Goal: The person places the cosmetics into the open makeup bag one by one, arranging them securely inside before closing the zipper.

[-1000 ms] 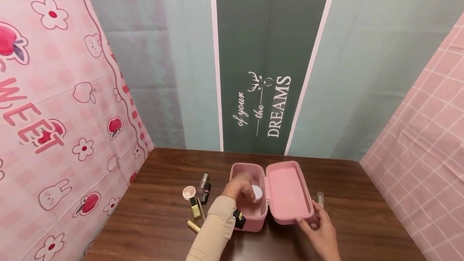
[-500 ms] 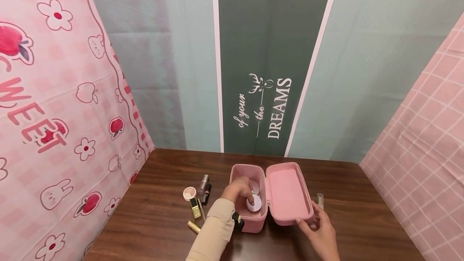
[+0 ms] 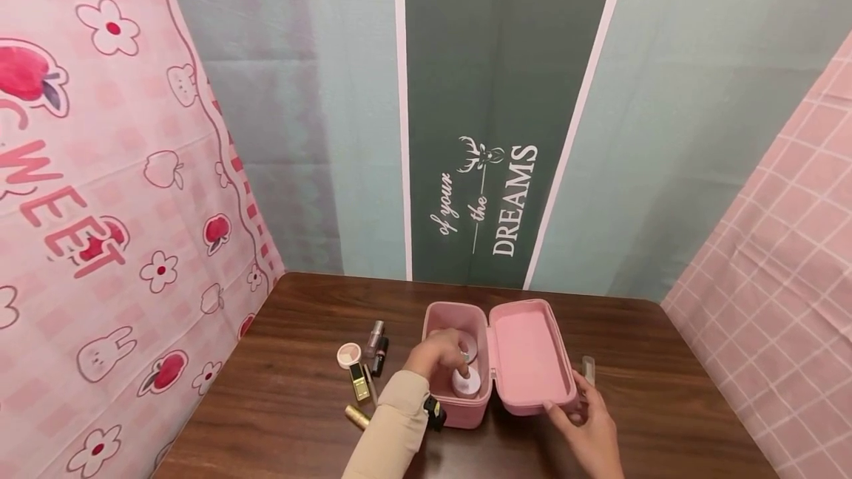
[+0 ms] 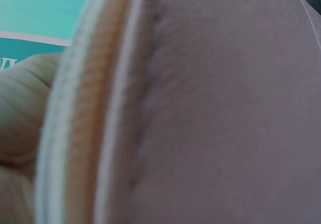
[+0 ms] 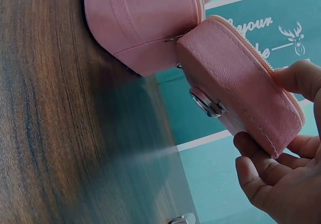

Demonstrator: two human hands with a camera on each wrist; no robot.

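In the head view a pink zip-up cosmetic case (image 3: 462,414) stands with its lid (image 3: 529,353) folded out to the right. My left hand (image 3: 439,350) reaches down inside it, a digit touching the back edge of a white round jar (image 3: 467,384). Behind the jar lies a pale round item (image 3: 470,344), partly covered by the fingers; their hold is hidden. My right hand (image 3: 589,427) grips the lid's near right corner; in the right wrist view its thumb (image 5: 301,78) presses the zipped rim. The left wrist view is mostly filled by the case's wall (image 4: 225,108), beside the zipper.
Left of the case lie a round palette (image 3: 349,355), a gold-and-black lipstick (image 3: 359,383), a gold tube (image 3: 356,417), a black tube (image 3: 380,357) and a clear-pink tube (image 3: 376,335). A clear-capped item (image 3: 589,368) lies right of the lid. Curtains surround the wooden table (image 3: 659,390).
The white jar has moved toward the near end of the case and sits lower, more upright. My left hand has shifted slightly on it; my right hand keeps its grip on the lid.
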